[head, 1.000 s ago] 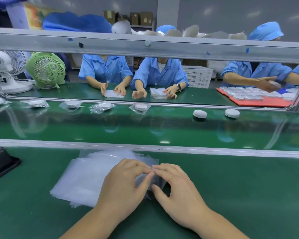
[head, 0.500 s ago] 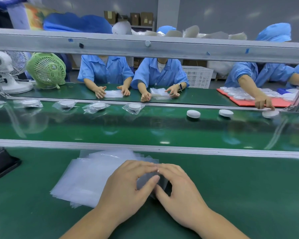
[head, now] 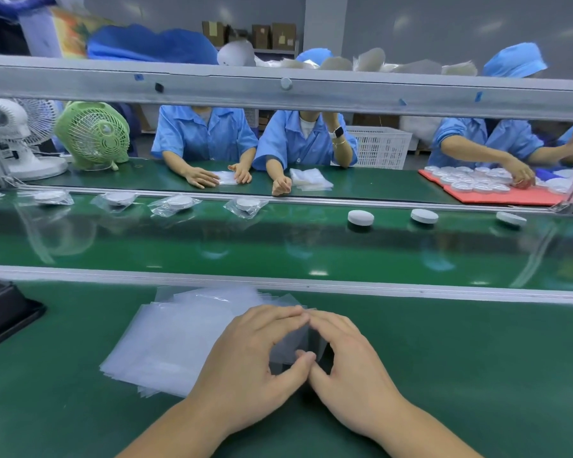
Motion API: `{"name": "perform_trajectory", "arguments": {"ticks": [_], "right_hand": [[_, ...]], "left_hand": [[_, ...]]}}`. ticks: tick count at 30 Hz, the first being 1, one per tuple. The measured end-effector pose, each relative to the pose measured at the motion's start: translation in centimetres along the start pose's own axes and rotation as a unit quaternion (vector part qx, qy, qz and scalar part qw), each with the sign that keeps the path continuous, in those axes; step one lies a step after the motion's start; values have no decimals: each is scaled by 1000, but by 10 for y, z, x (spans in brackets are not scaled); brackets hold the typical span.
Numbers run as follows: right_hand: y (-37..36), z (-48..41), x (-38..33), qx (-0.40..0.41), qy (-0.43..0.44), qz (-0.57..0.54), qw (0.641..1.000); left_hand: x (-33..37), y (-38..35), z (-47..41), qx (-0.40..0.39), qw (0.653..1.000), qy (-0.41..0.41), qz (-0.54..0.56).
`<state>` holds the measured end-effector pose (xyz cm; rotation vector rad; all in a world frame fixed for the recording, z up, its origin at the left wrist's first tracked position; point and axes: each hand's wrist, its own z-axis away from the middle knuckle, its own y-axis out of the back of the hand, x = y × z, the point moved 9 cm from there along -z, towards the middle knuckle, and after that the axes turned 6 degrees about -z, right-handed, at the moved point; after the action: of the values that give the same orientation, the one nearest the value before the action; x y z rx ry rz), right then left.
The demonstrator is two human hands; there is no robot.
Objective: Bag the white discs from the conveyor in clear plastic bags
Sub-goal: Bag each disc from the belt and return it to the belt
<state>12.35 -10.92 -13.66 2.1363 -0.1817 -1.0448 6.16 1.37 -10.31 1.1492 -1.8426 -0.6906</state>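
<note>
A stack of clear plastic bags point(head: 179, 338) lies on the green bench in front of me. At its right edge my left hand point(head: 255, 361) and my right hand point(head: 348, 361) pinch one clear bag point(head: 291, 345) between thumbs and fingertips, spreading its mouth. On the green conveyor point(head: 278, 249) beyond, three bare white discs lie in a row: one point(head: 361, 217) at centre, one point(head: 424, 215) further right, one point(head: 510, 218) at far right. Several bagged discs point(head: 245, 205) lie on the belt's left part.
A black tray point(head: 4, 312) sits at the left bench edge. A metal rail point(head: 278, 284) separates bench and belt. Across the belt sit people in blue coats, with a red mat of discs point(head: 497, 196), a green fan point(head: 93, 135) and a white fan point(head: 14, 137).
The discs and bagged discs have travelled left along the belt, and a third bare disc has appeared at the right. My hands have pulled the bag's mouth wider open.
</note>
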Motion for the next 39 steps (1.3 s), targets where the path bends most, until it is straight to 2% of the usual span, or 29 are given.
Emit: {"name": "perform_trajectory", "arguments": {"ticks": [39], "right_hand": [[-1,0,2,-14,-8,3,1000]], "left_hand": [[1,-5,0,23,999,-21,-19]]}}
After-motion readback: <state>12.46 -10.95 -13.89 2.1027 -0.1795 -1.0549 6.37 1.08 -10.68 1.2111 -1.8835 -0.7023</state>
